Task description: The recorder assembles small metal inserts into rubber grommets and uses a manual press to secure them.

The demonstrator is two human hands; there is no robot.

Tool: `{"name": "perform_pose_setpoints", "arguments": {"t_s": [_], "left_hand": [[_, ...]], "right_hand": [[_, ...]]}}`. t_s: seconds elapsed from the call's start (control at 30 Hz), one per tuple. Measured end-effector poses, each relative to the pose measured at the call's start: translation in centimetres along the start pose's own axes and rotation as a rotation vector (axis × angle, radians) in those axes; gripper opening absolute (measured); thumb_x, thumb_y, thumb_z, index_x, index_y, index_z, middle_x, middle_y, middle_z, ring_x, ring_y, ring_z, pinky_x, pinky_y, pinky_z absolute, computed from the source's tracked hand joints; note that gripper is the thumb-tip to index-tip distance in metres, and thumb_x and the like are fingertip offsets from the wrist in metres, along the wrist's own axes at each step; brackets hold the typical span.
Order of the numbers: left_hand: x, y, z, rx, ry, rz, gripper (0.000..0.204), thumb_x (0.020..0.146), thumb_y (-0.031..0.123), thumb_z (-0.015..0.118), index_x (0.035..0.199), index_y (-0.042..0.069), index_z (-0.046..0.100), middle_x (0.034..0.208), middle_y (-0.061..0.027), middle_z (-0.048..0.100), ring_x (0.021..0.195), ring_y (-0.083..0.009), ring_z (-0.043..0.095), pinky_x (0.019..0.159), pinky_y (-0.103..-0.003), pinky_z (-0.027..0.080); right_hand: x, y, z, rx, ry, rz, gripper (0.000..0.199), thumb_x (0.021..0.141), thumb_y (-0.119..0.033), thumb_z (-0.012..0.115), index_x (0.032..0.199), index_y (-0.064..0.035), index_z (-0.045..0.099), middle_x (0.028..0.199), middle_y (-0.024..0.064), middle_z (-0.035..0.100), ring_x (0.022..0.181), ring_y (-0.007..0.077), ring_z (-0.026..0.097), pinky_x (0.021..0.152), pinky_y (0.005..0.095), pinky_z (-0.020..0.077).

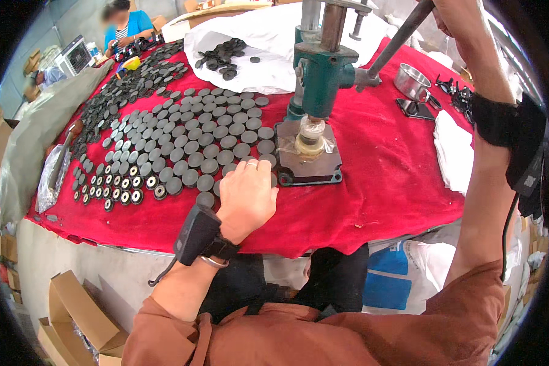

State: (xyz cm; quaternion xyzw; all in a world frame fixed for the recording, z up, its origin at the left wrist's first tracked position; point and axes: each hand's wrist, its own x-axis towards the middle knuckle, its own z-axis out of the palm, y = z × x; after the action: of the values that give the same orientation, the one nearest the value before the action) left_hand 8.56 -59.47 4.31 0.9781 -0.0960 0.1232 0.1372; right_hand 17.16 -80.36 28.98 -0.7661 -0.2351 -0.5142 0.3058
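My left hand lies palm down on the red cloth, its fingers over some of the dark round discs laid in rows; whether it grips one is hidden. Just right of it stands a green hand press on a dark base plate, with a pale round part under the ram. My right hand is raised at the top edge, closed on the press's metal lever. Both wrists wear black straps.
A white sheet holds a small pile of discs behind the press. A metal cup, a dark phone and white cloth lie to the right. Another person sits at the far left end. Cardboard boxes stand below.
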Motion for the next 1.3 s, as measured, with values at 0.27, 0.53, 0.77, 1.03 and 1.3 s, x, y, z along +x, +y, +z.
{"name": "perform_pose_setpoints", "arguments": {"t_s": [0.27, 0.53, 0.77, 1.03, 1.3], "left_hand": [[3.7, -0.2, -0.7, -0.499, 0.226, 0.037, 0.053, 0.075, 0.007, 0.07, 0.121, -0.003, 0.044, 0.101, -0.0192, 0.062, 0.089, -0.0286, 0.062, 0.077, -0.035, 0.05], [7.4, 1.6, 1.1, -0.682, 0.061, -0.044, 0.056, 0.073, 0.015, 0.069, 0.12, -0.003, 0.044, 0.103, -0.0198, 0.064, 0.098, -0.0336, 0.061, 0.084, -0.039, 0.047], [8.8, 3.1, 3.0, -0.703, 0.148, -0.034, 0.066, 0.069, 0.019, 0.076, 0.125, 0.0, 0.044, 0.1, -0.0131, 0.067, 0.089, -0.0198, 0.066, 0.079, -0.03, 0.05], [7.2, 1.8, 1.9, -0.706, 0.184, -0.059, 0.071, 0.07, 0.016, 0.075, 0.128, -0.002, 0.04, 0.102, -0.0129, 0.065, 0.088, -0.0194, 0.064, 0.079, -0.031, 0.05], [2.3, -2.2, -0.8, -0.311, 0.154, -0.07, 0.045, 0.068, 0.025, 0.077, 0.104, 0.003, 0.06, 0.095, -0.0105, 0.058, 0.083, -0.0229, 0.06, 0.073, -0.033, 0.049]], "right_hand": [[-1.0, -0.5, 0.6, -0.026, 0.084, -0.008, 0.023, 0.077, -0.02, 0.054, 0.075, 0.0029, 0.059, 0.056, 0.0076, 0.055, 0.043, 0.0121, 0.048, 0.039, 0.0258, 0.0368], [-1.6, -0.7, 1.3, -0.066, 0.147, -0.122, 0.022, 0.076, -0.021, 0.055, 0.073, 0.0004, 0.059, 0.055, 0.0065, 0.055, 0.047, 0.0111, 0.049, 0.043, 0.0262, 0.0388], [-3.1, -1.6, -2.7, 0.024, 0.049, -0.074, 0.017, 0.081, -0.016, 0.054, 0.071, -0.0021, 0.054, 0.059, 0.0054, 0.053, 0.052, 0.0108, 0.05, 0.049, 0.026, 0.04], [-12.5, -1.4, -4.7, -0.046, 0.028, -0.063, 0.009, 0.092, -0.007, 0.05, 0.088, 0.0, 0.054, 0.085, 0.0111, 0.063, 0.049, 0.0035, 0.042, 0.044, 0.0186, 0.0332], [-24.3, 0.4, -3.1, 0.282, 0.064, -0.067, 0.02, 0.077, 0.003, 0.055, 0.095, -0.0016, 0.046, 0.094, 0.022, 0.06, 0.071, 0.022, 0.058, 0.061, 0.0297, 0.0497]]}}
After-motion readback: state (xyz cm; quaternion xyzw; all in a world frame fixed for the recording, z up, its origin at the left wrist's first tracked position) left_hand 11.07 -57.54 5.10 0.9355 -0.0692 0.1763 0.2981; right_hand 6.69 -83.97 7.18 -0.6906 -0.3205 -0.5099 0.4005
